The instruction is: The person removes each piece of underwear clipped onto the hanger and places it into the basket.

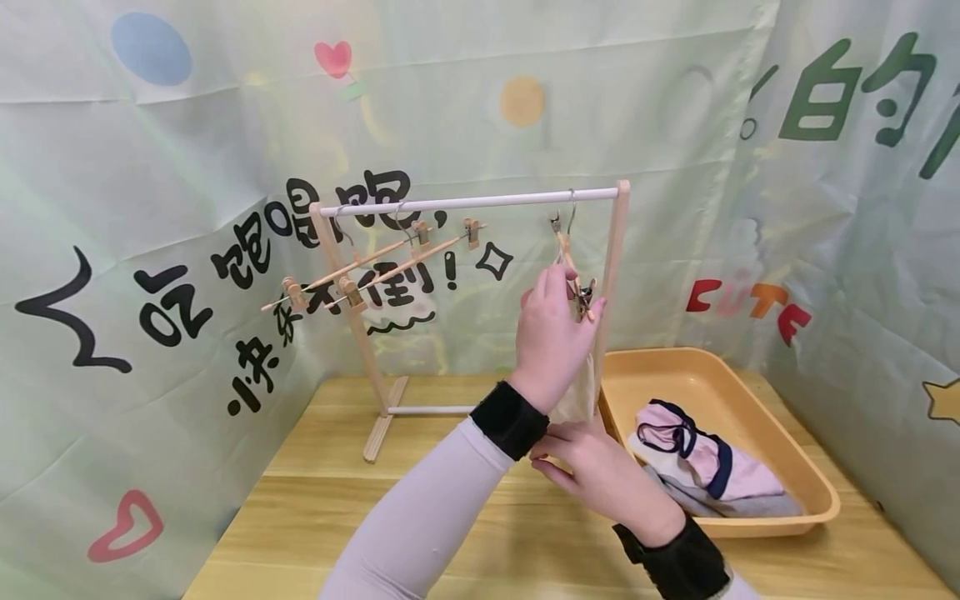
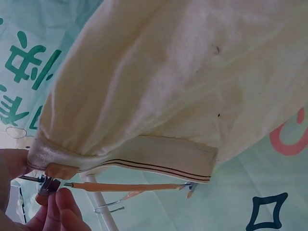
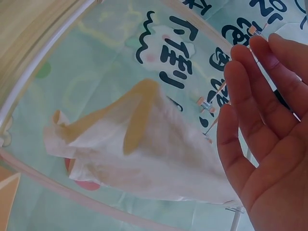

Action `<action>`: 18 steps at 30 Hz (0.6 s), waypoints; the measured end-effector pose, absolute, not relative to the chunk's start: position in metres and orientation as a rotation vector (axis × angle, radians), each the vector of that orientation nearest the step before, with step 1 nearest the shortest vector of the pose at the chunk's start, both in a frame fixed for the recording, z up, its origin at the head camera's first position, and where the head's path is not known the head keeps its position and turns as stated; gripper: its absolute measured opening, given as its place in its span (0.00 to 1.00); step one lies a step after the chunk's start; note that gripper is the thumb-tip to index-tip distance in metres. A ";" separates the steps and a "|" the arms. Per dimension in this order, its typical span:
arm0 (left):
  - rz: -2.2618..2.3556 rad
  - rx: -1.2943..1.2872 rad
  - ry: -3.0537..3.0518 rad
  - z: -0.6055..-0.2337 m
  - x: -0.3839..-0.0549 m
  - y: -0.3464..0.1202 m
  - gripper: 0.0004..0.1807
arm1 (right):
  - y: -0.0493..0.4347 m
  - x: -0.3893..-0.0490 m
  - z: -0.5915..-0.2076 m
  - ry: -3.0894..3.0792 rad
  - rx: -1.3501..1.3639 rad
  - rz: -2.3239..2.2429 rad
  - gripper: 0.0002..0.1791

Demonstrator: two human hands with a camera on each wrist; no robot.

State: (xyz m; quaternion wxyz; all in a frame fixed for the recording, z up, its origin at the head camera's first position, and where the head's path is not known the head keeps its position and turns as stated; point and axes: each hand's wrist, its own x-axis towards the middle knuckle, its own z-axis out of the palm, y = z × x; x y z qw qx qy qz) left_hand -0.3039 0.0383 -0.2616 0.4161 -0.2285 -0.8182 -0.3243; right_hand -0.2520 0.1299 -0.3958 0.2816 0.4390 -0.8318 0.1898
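Observation:
A cream cloth garment [image 2: 144,91] with a striped band along its edge hangs from a wooden clip hanger [image 2: 130,186] on the rack's right side. My left hand [image 1: 551,333] is up at the hanger, thumb and fingers pinching a hanger clip [image 2: 50,183] at the band's corner. Lower down, my right hand [image 1: 600,475] is beside the hanging cloth. In the right wrist view that hand [image 3: 269,130] has its fingers extended, with nothing held. From the head, my left hand and forearm hide much of the garment.
The garment rack [image 1: 480,201] has a white top bar and wooden posts. Two wooden clip hangers [image 1: 397,271] hang at its left. An orange tray [image 1: 701,367] at the right holds folded clothes [image 1: 708,467], pink with navy trim on top. Printed cloth walls [image 1: 187,333] surround the wooden table [image 1: 300,517].

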 end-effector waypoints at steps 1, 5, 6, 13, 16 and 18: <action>-0.826 -0.570 -2.049 -0.262 -0.304 0.037 0.21 | 0.130 -0.252 -0.396 -2.225 1.178 0.504 0.03; -0.866 -0.569 -2.033 -0.261 -0.303 0.036 0.18 | 0.129 -0.253 -0.396 -2.209 1.177 0.488 0.03; -0.879 -0.572 -2.027 -0.261 -0.303 0.035 0.18 | 0.129 -0.253 -0.396 -2.209 1.177 0.486 0.03; -0.964 -0.567 -1.987 -0.261 -0.304 0.035 0.17 | 0.130 -0.251 -0.396 -2.247 1.165 0.487 0.03; -0.982 -0.551 -1.980 -0.261 -0.306 0.033 0.17 | 0.130 -0.250 -0.396 -2.253 1.162 0.481 0.03; -0.981 -0.544 -1.977 -0.260 -0.306 0.032 0.17 | 0.130 -0.250 -0.396 -2.258 1.159 0.479 0.03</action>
